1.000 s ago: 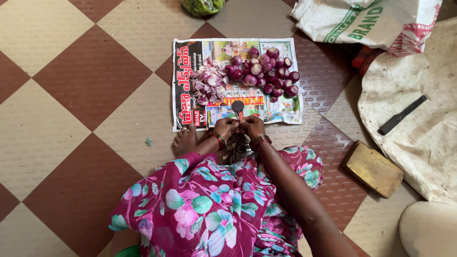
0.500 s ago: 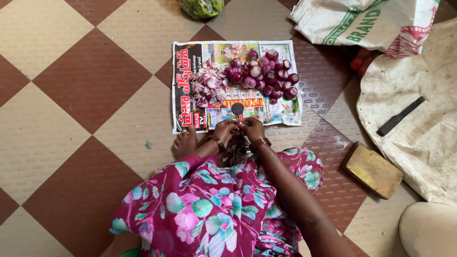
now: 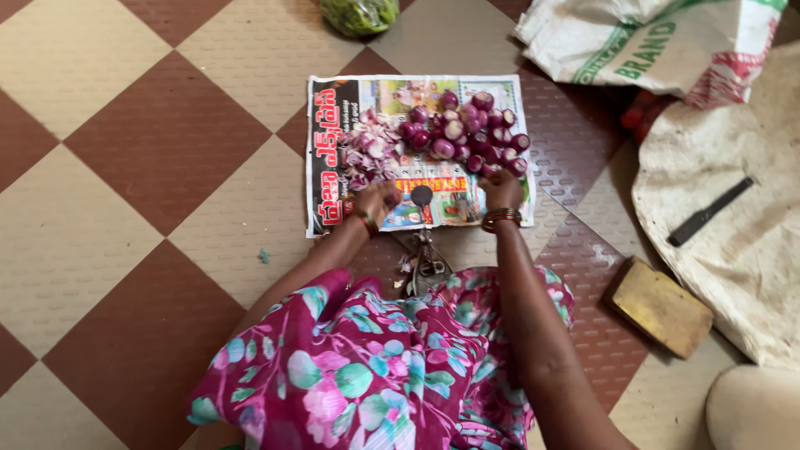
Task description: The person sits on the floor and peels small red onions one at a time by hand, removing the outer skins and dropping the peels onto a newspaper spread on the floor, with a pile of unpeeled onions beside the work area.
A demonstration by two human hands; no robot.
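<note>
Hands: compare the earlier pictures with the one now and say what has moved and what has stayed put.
The hands were together at the upright blade. Now they have spread apart: the left hand toward the peels, the right hand toward the onions. What either holds is unclear. Newspaper, blade, wooden block and sacks stayed put.

Glossy purple onions [image 3: 467,133] are lying on a printed paper sheet [image 3: 417,150], beside papery peelings [image 3: 367,154]. The floor tiles [image 3: 167,150] are looking matt and finely textured. The standing blade [image 3: 423,242] is probably dull metal; the block [image 3: 658,307] is looking wooden.
</note>
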